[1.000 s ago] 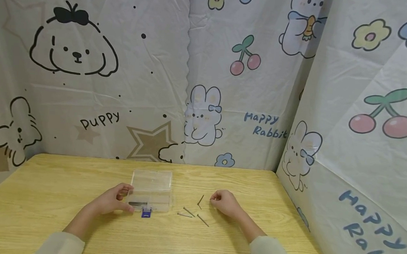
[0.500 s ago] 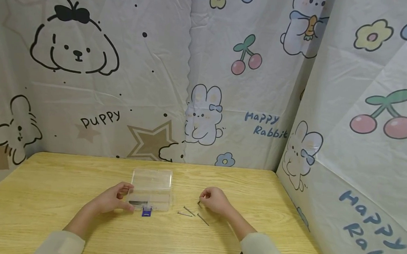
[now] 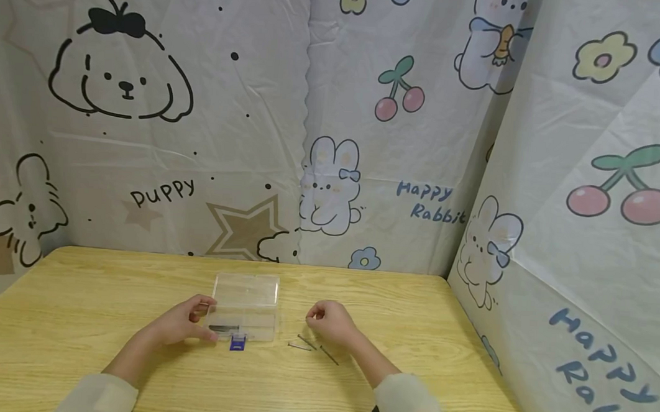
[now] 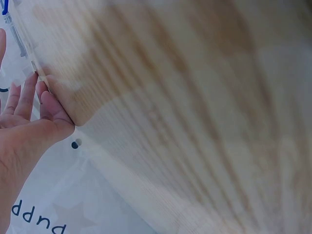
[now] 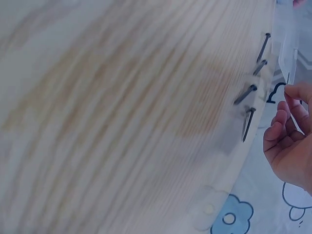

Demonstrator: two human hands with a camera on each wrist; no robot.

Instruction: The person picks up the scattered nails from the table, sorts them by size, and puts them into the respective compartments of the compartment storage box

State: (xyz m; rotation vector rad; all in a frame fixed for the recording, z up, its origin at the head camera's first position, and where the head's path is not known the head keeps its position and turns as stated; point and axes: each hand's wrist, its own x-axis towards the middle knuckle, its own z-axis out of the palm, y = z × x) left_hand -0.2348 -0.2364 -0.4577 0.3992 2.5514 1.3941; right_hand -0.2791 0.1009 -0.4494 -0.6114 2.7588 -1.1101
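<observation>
A clear plastic box point(image 3: 264, 327) stands with its lid point(image 3: 246, 290) raised at the back and a blue latch point(image 3: 237, 343) at the front. Dark nails point(image 3: 224, 328) lie in its front left part. My left hand point(image 3: 180, 324) holds the box by its left side, thumb at the front corner and fingers farther back. To the right of the box, my right hand point(image 3: 332, 323) pinches a thin nail point(image 5: 288, 78) between thumb and forefinger, mostly hidden by the fingertips. Several loose nails point(image 5: 251, 119) lie on the table just below this hand, one hidden from the head view.
The wood-grain table point(image 3: 78, 317) ends at a hanging cloth point(image 3: 242, 164) printed with cartoon animals behind. Another printed cloth point(image 3: 584, 263) closes off the right side.
My right hand has moved left to the loose nails, picked one up and carried it toward the box. The left hand and the box stay where they were.
</observation>
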